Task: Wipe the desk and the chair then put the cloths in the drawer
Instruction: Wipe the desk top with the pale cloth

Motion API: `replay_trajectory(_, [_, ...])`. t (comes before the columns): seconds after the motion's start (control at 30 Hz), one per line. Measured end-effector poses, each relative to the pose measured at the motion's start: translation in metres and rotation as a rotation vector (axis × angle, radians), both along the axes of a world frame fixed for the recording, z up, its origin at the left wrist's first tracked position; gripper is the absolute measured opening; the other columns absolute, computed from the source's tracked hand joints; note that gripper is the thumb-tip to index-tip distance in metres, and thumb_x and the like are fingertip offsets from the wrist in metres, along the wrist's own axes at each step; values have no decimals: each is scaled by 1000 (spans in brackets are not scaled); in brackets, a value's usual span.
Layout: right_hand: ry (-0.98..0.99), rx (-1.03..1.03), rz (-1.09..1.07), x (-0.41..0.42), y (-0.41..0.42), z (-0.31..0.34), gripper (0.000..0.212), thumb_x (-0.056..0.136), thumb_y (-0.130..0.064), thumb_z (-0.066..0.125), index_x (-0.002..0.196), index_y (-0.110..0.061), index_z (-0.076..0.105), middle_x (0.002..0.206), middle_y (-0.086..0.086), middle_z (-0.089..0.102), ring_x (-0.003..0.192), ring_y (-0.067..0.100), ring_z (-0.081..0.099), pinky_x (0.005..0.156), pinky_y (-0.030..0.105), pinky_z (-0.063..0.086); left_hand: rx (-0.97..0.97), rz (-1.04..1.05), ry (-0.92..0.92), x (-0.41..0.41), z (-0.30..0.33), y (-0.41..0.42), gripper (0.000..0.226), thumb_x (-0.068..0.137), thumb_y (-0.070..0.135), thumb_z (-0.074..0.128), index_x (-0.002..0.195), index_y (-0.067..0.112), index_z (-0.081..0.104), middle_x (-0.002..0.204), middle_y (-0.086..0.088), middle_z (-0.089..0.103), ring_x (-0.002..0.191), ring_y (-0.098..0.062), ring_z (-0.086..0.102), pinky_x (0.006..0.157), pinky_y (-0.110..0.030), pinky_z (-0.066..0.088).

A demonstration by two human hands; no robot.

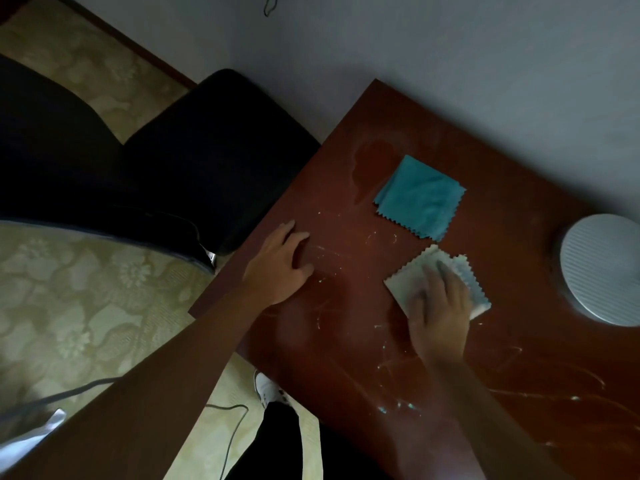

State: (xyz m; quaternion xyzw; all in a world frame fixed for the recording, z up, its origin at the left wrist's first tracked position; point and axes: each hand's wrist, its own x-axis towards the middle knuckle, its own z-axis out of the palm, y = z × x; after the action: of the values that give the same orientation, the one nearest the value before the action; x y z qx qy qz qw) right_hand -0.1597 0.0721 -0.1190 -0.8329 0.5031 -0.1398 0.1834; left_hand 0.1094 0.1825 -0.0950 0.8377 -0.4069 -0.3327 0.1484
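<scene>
The dark red-brown desk [346, 188] carries pale smears and scratches. A folded teal cloth [419, 197] lies flat near its far side, untouched. Nearer to me a folded pale grey cloth [412, 275] lies on the desk, and my right hand [438, 306] presses down on it with fingers spread; the hand looks blurred. Fingers apart and holding nothing, my left hand [280, 265] rests flat on the desk near its left edge. The black padded chair [207, 161] stands left of the desk. No drawer is in view.
A round white ribbed disc [602, 271] sits on the desk at the right edge of view. A wall runs behind the desk. A cable [221, 407] trails over the patterned floor near my leg and white shoe [268, 389].
</scene>
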Motion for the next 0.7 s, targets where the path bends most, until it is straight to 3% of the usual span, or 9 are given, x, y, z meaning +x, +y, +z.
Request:
replay_trajectory(0.17, [258, -4, -59, -1, -12, -19, 60, 100, -35, 27, 152, -5, 30, 158, 23, 27, 149, 37, 18, 120, 56, 18, -85, -33, -49, 5, -3, 10, 58, 93, 33, 60, 146, 25, 39, 161, 2, 21, 149, -17, 18, 113, -42, 33])
replay_trajectory(0.27, [296, -30, 4, 13, -18, -27, 62, 102, -38, 21, 155, -4, 23, 160, 23, 23, 151, 36, 15, 121, 54, 16, -166, 7, -266, 15, -12, 22, 55, 89, 39, 53, 139, 16, 48, 153, -10, 37, 142, -28, 35, 111, -51, 34])
replay_trajectory(0.33, [319, -37, 34, 29, -24, -29, 64, 103, -41, 20, 155, -4, 20, 161, 23, 20, 151, 35, 13, 122, 53, 14, -122, 83, -376, 23, -20, 32, 60, 88, 48, 42, 139, 16, 45, 151, -13, 39, 139, -30, 38, 109, -52, 32])
replay_trajectory(0.5, [336, 1, 21, 82, -39, -31, 71, 100, -49, 19, 154, -3, 21, 159, 24, 25, 151, 37, 11, 122, 54, 12, -52, 124, -287, 29, -39, 53, 69, 93, 59, 28, 152, 25, 16, 145, -13, 44, 124, -34, 53, 97, -58, 46])
replay_trajectory(0.57, [331, -16, 36, 96, -27, -31, 70, 101, -48, 20, 155, -4, 17, 160, 23, 21, 152, 36, 9, 122, 54, 11, -92, 97, -315, 33, -45, 54, 67, 95, 57, 29, 152, 23, 18, 138, -13, 51, 113, -34, 61, 88, -55, 52])
replay_trajectory(0.7, [333, -87, 280, 97, 25, -32, 66, 104, -45, 24, 156, -5, 16, 164, 19, 11, 153, 31, 3, 124, 49, 8, -155, 142, -366, 36, -47, 54, 61, 96, 50, 32, 148, 17, 32, 128, -12, 61, 100, -33, 68, 79, -47, 57])
